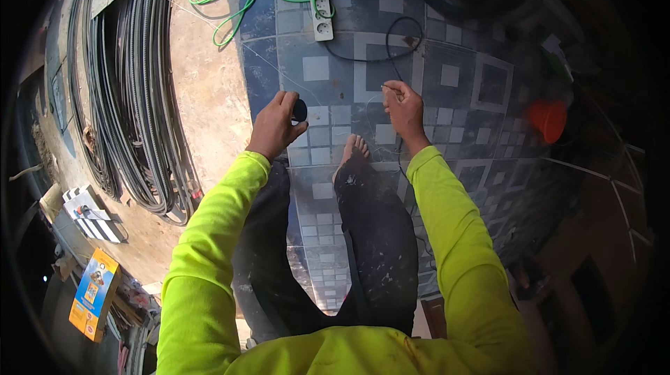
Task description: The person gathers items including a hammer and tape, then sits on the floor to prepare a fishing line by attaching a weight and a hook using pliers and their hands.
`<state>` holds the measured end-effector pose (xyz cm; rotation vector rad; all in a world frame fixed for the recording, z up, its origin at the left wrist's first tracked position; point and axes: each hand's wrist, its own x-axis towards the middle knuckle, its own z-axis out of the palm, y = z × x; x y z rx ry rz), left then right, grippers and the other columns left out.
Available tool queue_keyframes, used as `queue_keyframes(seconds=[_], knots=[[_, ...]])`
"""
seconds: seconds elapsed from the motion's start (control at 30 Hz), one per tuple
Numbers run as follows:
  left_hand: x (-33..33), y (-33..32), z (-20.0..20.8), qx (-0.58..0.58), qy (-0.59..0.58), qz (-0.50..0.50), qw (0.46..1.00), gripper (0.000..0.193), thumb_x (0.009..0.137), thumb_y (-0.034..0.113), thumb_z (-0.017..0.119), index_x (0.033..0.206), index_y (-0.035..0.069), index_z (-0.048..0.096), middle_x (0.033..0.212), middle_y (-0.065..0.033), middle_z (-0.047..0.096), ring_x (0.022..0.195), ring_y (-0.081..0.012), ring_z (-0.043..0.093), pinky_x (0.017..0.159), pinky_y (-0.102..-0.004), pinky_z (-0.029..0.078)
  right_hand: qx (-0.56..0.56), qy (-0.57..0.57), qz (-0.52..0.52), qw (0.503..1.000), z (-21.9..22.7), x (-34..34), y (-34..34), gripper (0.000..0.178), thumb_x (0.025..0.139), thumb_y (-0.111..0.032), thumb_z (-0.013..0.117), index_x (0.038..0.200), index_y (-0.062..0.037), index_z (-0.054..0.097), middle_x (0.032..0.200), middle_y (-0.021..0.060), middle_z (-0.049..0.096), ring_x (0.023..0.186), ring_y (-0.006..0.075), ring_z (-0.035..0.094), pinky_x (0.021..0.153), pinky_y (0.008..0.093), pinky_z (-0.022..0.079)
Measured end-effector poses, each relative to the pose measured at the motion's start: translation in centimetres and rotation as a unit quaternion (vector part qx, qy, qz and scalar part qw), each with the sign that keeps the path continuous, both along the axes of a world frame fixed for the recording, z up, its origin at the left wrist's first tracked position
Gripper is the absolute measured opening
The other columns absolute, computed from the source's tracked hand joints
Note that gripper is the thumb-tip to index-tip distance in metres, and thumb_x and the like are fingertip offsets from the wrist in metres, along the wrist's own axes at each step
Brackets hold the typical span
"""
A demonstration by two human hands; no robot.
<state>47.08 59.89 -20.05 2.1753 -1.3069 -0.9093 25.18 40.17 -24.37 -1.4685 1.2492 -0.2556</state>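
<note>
Fingers (286, 99) of the left hand (273, 126) close on a round black object (299, 110), held above a patterned tile floor (349, 85). The grip, thumb below and fingers above, likely keeps it steady on edge. Across from it, the right hand (406, 111) brings thumb and forefinger together, apparently pinching a thin pale strand (368, 105); the strand is too fine to trace throughout. The gap between the hands probably keeps it from snagging. A bare foot (355, 145) is planted between and below them.

Ahead lies a white power strip (320, 9), a green cord (244, 6) plugged in near its top, presumably set there to stay within the cord's reach. Dark ribbed lengths (143, 82) lie bundled at left, perhaps bent double to save room; an orange bucket (548, 122) sits at right. Printing marks a blue-and-orange box (93, 293) at lower left; no label can be made out on the black object.
</note>
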Motion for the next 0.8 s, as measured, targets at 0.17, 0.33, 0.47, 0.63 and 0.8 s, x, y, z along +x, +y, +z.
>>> queue_keyframes(seconds=[0.17,0.33,0.47,0.63,0.8], knots=[[2.9,-5.3,-17.3,-0.057,-0.122,-0.084,0.987,0.04,0.07,0.008,0.072,0.105,0.005,0.052,0.097,-0.0131,0.057,0.094,-0.0335,0.06,0.078,-0.043,0.051,-0.279,0.033,0.144,0.949,-14.8,3.6,-4.6,0.013,0.087,-0.011,0.067,0.094,-0.0009,0.071,0.086,0.0152,0.067,0.074,0.0273,0.067,0.067,0.037,0.053],[5.7,-8.3,-26.3,-0.104,-0.216,-0.108,0.965,0.033,0.069,0.005,0.067,0.1,0.007,0.054,0.094,-0.01,0.057,0.092,-0.029,0.059,0.077,-0.0396,0.048,-0.346,0.026,0.199,0.916,-22.8,6.7,-8.1,0.013,0.087,-0.011,0.066,0.095,-0.0022,0.071,0.091,0.0168,0.067,0.082,0.0337,0.067,0.072,0.0404,0.053],[6.6,-9.7,-29.0,-0.119,-0.261,-0.149,0.946,0.034,0.071,0.009,0.069,0.101,0.008,0.055,0.095,-0.0082,0.057,0.094,-0.0269,0.057,0.08,-0.038,0.046,-0.353,0.037,0.244,0.902,-26.0,6.9,-10.0,0.013,0.087,-0.01,0.066,0.097,-0.0029,0.07,0.093,0.0161,0.067,0.083,0.0338,0.066,0.073,0.0406,0.053],[7.5,-9.7,-29.0,-0.091,-0.262,-0.179,0.944,0.04,0.072,0.017,0.075,0.105,0.007,0.055,0.101,-0.0078,0.058,0.101,-0.0268,0.057,0.085,-0.0382,0.046,-0.301,0.043,0.234,0.923,-26.0,6.0,-9.6,0.016,0.087,-0.009,0.066,0.1,-0.0022,0.07,0.091,0.014,0.067,0.084,0.0301,0.067,0.075,0.0382,0.053],[8.6,-9.4,-27.6,-0.056,-0.239,-0.196,0.949,0.069,0.07,0.028,0.081,0.128,0.004,0.051,0.121,-0.0133,0.057,0.117,-0.031,0.053,0.098,-0.0415,0.043,-0.298,0.045,0.063,0.952,-22.3,-1.0,-11.7,0.018,0.088,-0.015,0.066,0.1,-0.002,0.071,0.094,0.0139,0.071,0.083,0.0242,0.067,0.075,0.0335,0.052]])
